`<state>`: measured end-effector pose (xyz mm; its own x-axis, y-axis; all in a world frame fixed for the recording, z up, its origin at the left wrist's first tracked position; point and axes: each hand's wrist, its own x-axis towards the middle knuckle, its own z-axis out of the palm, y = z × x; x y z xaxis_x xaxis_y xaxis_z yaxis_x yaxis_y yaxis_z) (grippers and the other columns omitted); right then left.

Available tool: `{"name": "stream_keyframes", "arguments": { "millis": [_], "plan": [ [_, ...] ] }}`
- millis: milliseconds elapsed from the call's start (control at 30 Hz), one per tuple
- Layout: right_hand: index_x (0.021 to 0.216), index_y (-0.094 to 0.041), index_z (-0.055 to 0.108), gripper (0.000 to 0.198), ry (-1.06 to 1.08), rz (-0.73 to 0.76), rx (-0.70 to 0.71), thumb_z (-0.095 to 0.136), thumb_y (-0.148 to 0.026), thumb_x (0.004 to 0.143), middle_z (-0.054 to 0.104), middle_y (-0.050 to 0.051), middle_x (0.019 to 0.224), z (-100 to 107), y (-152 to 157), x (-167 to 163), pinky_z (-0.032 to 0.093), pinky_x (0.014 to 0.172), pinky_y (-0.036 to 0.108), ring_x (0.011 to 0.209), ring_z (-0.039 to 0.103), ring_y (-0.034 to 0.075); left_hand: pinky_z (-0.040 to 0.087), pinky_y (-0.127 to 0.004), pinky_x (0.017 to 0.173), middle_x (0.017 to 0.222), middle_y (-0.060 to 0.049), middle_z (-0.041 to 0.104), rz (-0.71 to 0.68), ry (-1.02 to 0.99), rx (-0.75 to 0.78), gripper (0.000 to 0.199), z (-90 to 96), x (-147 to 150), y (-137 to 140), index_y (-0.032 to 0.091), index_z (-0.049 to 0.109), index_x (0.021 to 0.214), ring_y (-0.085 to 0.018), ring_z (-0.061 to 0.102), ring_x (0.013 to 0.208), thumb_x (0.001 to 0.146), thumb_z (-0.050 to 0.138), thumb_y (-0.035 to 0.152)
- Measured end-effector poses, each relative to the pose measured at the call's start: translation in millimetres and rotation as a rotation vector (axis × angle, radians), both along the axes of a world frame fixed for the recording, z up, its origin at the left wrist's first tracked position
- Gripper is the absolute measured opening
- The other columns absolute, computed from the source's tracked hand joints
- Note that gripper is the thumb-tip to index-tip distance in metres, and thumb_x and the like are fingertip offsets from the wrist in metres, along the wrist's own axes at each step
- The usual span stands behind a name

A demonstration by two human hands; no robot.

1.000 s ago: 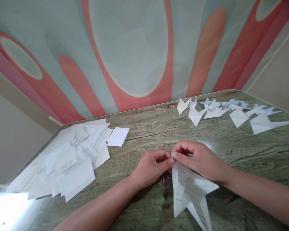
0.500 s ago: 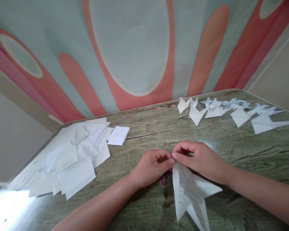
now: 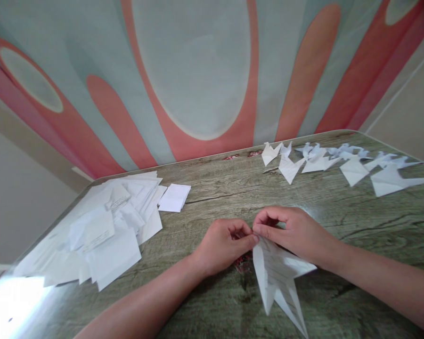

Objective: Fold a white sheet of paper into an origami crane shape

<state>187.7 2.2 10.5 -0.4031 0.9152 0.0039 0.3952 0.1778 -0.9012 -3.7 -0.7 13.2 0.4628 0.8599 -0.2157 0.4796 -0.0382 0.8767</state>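
Observation:
Both hands meet over the front middle of the table, pinching the upper tip of a folded paper crane (image 3: 276, 278). It is white paper with faint printed lines, and its pointed flaps hang toward me. My left hand (image 3: 228, 246) closes thumb and fingers on the tip from the left. From the right, my right hand (image 3: 293, 233) pinches the same tip, its fingertips touching those of the left. The exact fold between the fingertips is hidden.
A loose heap of white paper sheets (image 3: 118, 256) covers the table's left side, with a small folded paper square (image 3: 175, 197) beside it. Several finished paper cranes (image 3: 353, 170) stand along the back right. Behind the wooden table (image 3: 212, 188) hangs a patterned backdrop (image 3: 194, 70).
The left thumb has slid slightly right along the pinched tip. The crane's lower points have swung a little, the right flap drawing inward. The view has shifted very slightly.

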Motion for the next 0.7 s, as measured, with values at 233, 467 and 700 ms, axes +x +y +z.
{"name": "stream_keyframes", "arguments": {
  "millis": [233,467,700],
  "plan": [
    [0.079,-0.018,0.061,0.026,0.330,0.080,-0.351,0.066,-0.043,0.081,0.055,-0.005,0.068,-7,14,11,0.035,0.058,0.023,0.061,0.047,0.010,0.049,-0.025,0.071,0.082,-0.003,0.068,-0.072,-0.155,0.262,0.018,10.2,-8,3,0.018,0.067,0.104,-0.012,0.062,0.072,0.089,0.056,0.021],
    [0.076,-0.016,0.060,0.032,0.376,0.223,-0.425,0.068,-0.048,0.079,0.057,-0.003,0.069,-10,12,7,0.037,0.059,0.024,0.062,0.049,0.010,0.048,-0.025,0.069,0.086,-0.006,0.068,-0.391,-0.033,0.803,0.023,6.3,-14,-1,0.018,0.069,0.104,-0.013,0.062,0.076,0.093,0.049,0.016],
    [0.090,-0.024,0.070,0.028,0.016,0.059,-0.028,0.053,-0.047,0.090,0.071,0.002,0.093,19,13,21,0.046,0.079,0.032,0.088,0.062,0.020,0.048,-0.030,0.067,0.080,-0.003,0.067,-0.469,0.361,1.302,0.017,26.7,-19,-6,0.016,0.063,0.105,-0.015,0.061,0.074,0.093,0.051,0.017]
  ]
}}
